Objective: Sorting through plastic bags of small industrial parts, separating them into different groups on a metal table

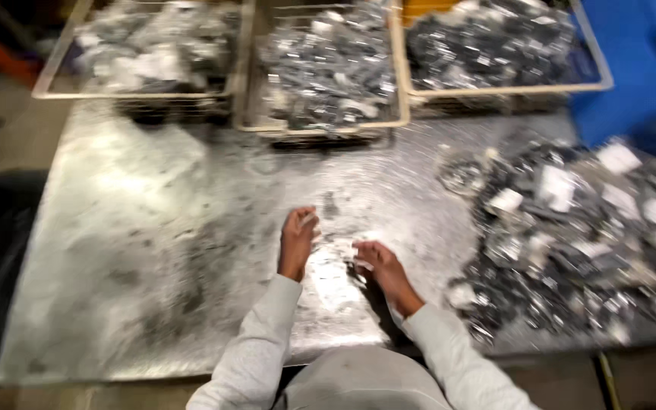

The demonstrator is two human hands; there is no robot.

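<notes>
**Both hands working a small clear packet at mid-table**

Head view, only camera, and it's motion-blurred.

- Left hand (298, 241) is hovering above the metal table (153, 250), fingers curled, pinching something small and pale at the fingertips. Looks like one end of a clear plastic packet (337, 254); blur is hiding the exact grip.
- Right hand (383, 267) is sitting just right of the left, fingers partly closed, touching the packet's other end. Can't tell whether it's gripping or only resting on it.
- Packet is lying between the two hands, low over the table, glinting.
- Right of the right hand: big loose pile of bagged parts (578, 235), dark pieces in clear bags with white labels, spreading to the table edge.
- Beyond both hands, far edge of the table: three wire baskets, all filled with similar bagged parts. Left basket (55, 89), middle basket (398, 91), right basket (600, 76).
- Blue bin (647, 68) is standing past the pile, far right.
- Grey sleeves (263, 342) are covering both forearms.

Judgement: hands seem to be mid-handling one packet, sorting or checking it. A next move would call for a firm two-finger pinch, since the film looks slippery and light.
</notes>
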